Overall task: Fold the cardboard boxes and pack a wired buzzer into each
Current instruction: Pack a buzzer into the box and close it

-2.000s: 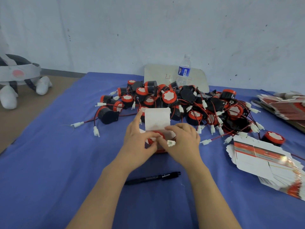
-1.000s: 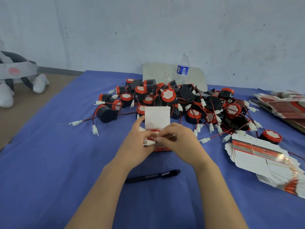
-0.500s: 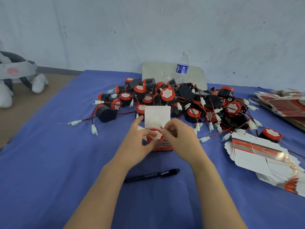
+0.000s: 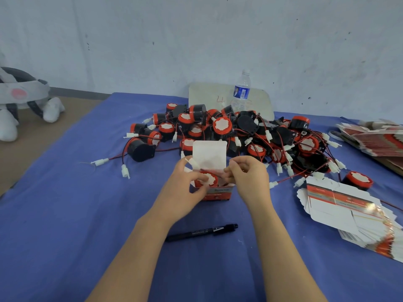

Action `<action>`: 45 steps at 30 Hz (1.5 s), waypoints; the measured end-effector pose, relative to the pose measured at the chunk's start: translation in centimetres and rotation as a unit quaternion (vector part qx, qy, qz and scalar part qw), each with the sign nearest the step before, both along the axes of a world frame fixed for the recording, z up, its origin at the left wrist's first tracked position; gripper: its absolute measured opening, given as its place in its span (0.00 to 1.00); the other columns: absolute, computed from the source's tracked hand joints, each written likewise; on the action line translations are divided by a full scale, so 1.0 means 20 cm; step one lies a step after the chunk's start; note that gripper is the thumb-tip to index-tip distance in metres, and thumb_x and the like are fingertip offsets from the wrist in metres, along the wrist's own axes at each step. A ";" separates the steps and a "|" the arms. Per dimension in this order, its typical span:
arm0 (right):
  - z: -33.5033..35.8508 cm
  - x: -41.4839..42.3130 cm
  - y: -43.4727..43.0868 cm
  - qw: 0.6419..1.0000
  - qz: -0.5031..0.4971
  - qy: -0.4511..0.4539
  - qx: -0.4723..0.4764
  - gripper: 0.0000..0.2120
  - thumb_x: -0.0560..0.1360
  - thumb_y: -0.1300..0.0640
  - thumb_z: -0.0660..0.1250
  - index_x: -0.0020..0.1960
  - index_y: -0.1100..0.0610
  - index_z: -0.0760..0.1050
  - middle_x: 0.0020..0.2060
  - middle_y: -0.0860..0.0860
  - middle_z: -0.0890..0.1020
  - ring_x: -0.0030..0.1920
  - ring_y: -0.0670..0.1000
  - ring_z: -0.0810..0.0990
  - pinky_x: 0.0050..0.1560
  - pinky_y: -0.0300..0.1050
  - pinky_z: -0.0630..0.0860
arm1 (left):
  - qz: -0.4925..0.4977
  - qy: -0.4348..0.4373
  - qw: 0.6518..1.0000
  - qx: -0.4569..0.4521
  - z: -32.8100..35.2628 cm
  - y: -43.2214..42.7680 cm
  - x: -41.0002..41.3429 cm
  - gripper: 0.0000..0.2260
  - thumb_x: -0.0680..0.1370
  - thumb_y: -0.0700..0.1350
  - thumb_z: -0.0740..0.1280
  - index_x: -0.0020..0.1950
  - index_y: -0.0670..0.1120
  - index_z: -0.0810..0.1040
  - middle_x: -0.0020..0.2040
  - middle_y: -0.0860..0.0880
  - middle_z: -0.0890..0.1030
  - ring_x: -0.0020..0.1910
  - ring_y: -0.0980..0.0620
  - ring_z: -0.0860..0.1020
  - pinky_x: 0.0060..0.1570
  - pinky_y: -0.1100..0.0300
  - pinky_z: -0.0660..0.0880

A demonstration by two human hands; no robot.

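Head view. One box stands upright on the blue cloth, mouth upward. Its white lid flap rises at the far edge, and its red printed front faces the camera. The long axis of the box runs left to right. One buzzer sits in the mouth, tilted, with its red-rimmed white face turned up and toward the camera.

Two hands work at the box. The left hand grips the left side with curled fingers, and its thumb lies across the face of the buzzer. The right hand has curled fingers whose tips pinch at the right rim. Whether they hold a side flap or a wire cannot be told.

Behind the box lies one heap of buzzers, black and red with tangled red-black leads and white plugs, too entangled to count. One loose buzzer sits apart, right of the box.

Two stacks of flat cartons are present: one fanned out right of the box, another farther right and behind. One black pen lies in front of the box, long axis left to right and clip end to the right. One water bottle stands upright behind the heap, before one white board.
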State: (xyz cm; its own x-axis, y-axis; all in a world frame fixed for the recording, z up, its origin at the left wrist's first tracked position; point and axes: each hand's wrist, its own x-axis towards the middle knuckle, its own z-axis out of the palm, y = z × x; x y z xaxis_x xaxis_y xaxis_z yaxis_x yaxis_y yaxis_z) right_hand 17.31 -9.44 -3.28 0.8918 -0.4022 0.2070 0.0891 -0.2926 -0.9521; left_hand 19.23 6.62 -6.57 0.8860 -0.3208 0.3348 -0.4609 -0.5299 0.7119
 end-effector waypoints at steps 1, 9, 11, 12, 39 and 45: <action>0.00 -0.01 -0.01 0.998 -0.006 0.006 -0.058 0.06 0.79 0.61 0.62 0.53 0.56 0.78 0.38 0.48 0.83 0.34 0.47 0.82 0.37 0.37 0.79 | 0.002 0.001 1.000 0.004 0.00 0.00 0.00 0.08 0.77 0.49 0.68 0.55 0.54 0.81 0.74 0.56 0.58 0.63 0.58 0.68 0.45 0.80 0.63; 0.03 -0.05 0.05 0.964 0.142 -0.061 -0.218 0.11 0.78 0.58 0.66 0.59 0.49 0.76 0.44 0.46 0.80 0.36 0.41 0.75 0.35 0.31 0.73 | -0.012 0.007 1.000 -0.013 0.00 0.00 0.00 0.05 0.76 0.47 0.69 0.49 0.57 0.80 0.71 0.59 0.60 0.47 0.61 0.69 0.43 0.79 0.63; 0.03 -0.05 0.07 0.953 0.171 -0.053 -0.245 0.10 0.76 0.57 0.68 0.58 0.50 0.77 0.45 0.45 0.80 0.38 0.42 0.75 0.40 0.30 0.72 | -0.030 0.002 0.999 -0.031 0.00 0.00 -0.01 0.07 0.76 0.46 0.70 0.49 0.59 0.79 0.68 0.63 0.61 0.45 0.59 0.69 0.44 0.79 0.66; 0.03 -0.05 0.07 0.947 0.174 -0.049 -0.265 0.10 0.76 0.57 0.68 0.57 0.51 0.78 0.44 0.45 0.79 0.38 0.41 0.74 0.40 0.29 0.71 | -0.034 0.001 0.999 -0.032 0.01 0.00 -0.01 0.07 0.76 0.46 0.70 0.49 0.59 0.79 0.67 0.63 0.62 0.46 0.58 0.70 0.46 0.78 0.67; -0.04 -0.02 -0.01 0.939 -0.089 0.014 -0.332 0.05 0.77 0.54 0.67 0.45 0.53 0.72 0.42 0.50 0.76 0.47 0.53 0.71 0.45 0.49 0.71 | -0.001 0.000 1.000 0.001 0.01 -0.01 -0.02 0.05 0.76 0.47 0.69 0.51 0.54 0.81 0.74 0.57 0.58 0.44 0.69 0.66 0.41 0.80 0.64; -0.06 0.02 0.04 0.893 -0.143 0.035 -0.425 0.05 0.78 0.53 0.63 0.46 0.54 0.72 0.42 0.50 0.77 0.50 0.54 0.70 0.53 0.47 0.56 | -0.018 -0.013 1.000 -0.006 0.00 -0.02 -0.02 0.04 0.76 0.47 0.69 0.47 0.57 0.80 0.74 0.57 0.59 0.55 0.70 0.61 0.44 0.83 0.61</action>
